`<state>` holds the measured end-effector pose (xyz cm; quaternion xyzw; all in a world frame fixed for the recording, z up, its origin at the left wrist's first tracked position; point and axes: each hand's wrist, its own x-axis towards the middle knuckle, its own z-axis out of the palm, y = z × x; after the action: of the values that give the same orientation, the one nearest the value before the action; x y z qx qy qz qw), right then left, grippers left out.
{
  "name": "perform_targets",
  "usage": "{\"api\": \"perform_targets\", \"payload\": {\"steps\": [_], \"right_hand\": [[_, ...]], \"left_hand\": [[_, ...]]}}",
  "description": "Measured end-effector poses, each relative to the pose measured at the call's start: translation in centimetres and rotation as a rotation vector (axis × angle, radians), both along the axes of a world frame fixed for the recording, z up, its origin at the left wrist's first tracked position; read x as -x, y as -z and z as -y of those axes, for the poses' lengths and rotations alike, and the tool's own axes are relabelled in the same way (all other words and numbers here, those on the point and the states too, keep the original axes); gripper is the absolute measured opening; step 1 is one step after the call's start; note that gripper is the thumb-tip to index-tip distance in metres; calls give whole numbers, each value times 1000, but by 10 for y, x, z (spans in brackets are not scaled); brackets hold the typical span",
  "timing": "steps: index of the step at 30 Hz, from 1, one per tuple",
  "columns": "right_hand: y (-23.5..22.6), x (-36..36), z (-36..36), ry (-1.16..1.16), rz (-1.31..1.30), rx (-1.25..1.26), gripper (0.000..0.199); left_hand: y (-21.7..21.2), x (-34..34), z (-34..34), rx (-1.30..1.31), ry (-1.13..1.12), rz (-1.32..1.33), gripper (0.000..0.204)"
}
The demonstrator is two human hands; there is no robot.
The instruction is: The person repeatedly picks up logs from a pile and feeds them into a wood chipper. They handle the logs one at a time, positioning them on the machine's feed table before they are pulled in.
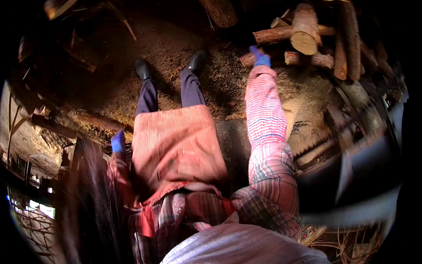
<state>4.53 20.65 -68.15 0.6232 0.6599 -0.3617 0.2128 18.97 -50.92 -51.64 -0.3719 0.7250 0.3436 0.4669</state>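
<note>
- My gloved right hand point(260, 58) is stretched out at the log point(246, 61) on the near left edge of the pile point(323, 60); blur keeps me from telling whether my grip is wide or closed, or even touching.
- My left hand point(118, 141) hangs beside my apron point(176, 143), well apart from the pile; I see nothing in it, but cannot tell how its grip stands.
- I judge this to be the reach for a log; the next move would call for a firm hold round it, without unsettling its neighbours.
- The log looks reddish brown; its end shows left of my right hand, which hides part of the rest.
- Just beyond, a thick log point(304, 44) with a pale, round cut face crosses a thinner one point(272, 35).
- My shoes point(142, 69) are on brown, littered ground point(169, 37).
</note>
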Motion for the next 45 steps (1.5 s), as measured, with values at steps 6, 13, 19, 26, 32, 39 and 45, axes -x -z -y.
{"api": "perform_targets", "payload": {"steps": [6,13,19,26,32,39,45], "right_hand": [[82,71,-54,469,-262,-234,115],[89,78,-38,464,-435,-267,84],[9,32,102,750,-425,149,60],[-148,-8,302,920,-519,761,55],[-391,21,350,902,-446,1130,45],[-507,26,310,62,-636,1015,47],[-620,124,157,-313,-1354,407,73]], "left_hand": [[12,-126,25,38,300,430,34],[13,-144,14,231,-50,500,36],[54,-86,47,337,-126,99,39],[-26,144,-43,78,-523,-526,42],[-114,216,-126,-336,-386,-112,23],[-236,327,-308,-921,-730,-231,47],[-488,416,-461,-1342,-165,-968,55]]}}
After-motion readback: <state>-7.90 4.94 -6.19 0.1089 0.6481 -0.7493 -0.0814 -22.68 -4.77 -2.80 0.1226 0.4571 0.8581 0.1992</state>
